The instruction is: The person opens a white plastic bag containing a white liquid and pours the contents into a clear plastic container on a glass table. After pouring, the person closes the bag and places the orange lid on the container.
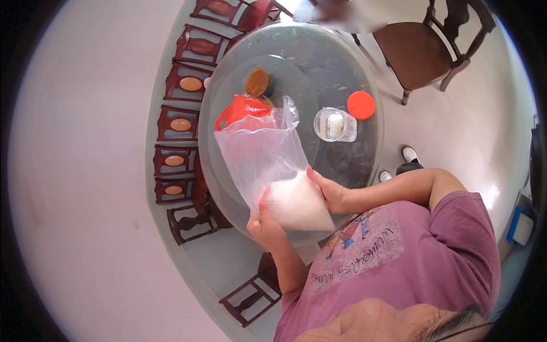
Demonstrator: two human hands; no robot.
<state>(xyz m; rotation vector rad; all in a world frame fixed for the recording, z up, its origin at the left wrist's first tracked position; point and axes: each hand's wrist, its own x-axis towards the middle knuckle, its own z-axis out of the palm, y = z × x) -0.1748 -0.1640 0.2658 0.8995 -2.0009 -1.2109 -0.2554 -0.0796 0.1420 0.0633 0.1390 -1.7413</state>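
Observation:
A clear plastic bag hangs tilted between both hands, its upper part loose and its lower part full of a white substance. My left hand grips its lower left side. My right hand holds the upper right edge of the filled part, thumb on top. Just beyond the bag's mouth lies a red plastic bag on the round glass-topped table. To the right stands a clear plastic container with something white in it, beside a round red lid.
Behind the red bag is a round vessel with orange-brown contents. Dark wooden chairs line the wall at left. Another wooden chair stands at upper right. A blurred pale object is at the table's far edge. White shoes show on the floor.

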